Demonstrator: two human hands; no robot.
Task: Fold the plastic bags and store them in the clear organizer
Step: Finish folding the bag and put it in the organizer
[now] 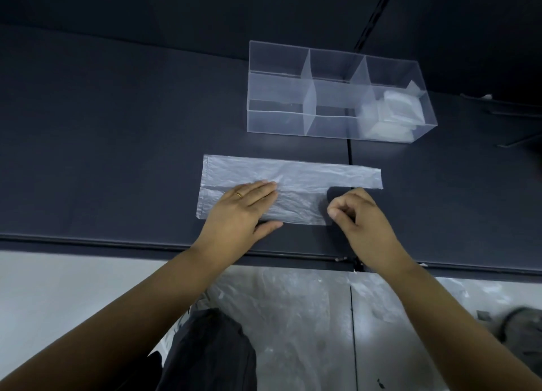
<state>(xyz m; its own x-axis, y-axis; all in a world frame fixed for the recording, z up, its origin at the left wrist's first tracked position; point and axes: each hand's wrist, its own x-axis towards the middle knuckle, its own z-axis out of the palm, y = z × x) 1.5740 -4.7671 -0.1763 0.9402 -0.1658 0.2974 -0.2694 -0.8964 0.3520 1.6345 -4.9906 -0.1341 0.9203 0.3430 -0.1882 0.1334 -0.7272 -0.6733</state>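
Your left hand (pixel 237 212) lies flat, fingers straight and together, pressing down on the left half of the plastic bag (pixel 293 173). It grips nothing; it works as a weight, so the slippery film cannot slide or spring up while the other end is handled. Your right hand (pixel 360 217) is curled, thumb and forefinger meeting right at the bag's near right edge, beside the cut-out between the handles. Whether film is actually caught between those fingertips, I cannot tell; the knuckles hide it.

The bag is spread flat on the dark table (pixel 117 126), long side running left to right, close to the near edge and within easy reach. Its far handle strip reaches out to the right, apart from your right hand. A lengthwise crease shows at its left end, so this looks like an early fold, with more to come.

Beyond the bag stands the clear organizer (pixel 278 121), apart from it. Folded bags (pixel 393 109) already sit in its right-end compartment; the others look free for this one.
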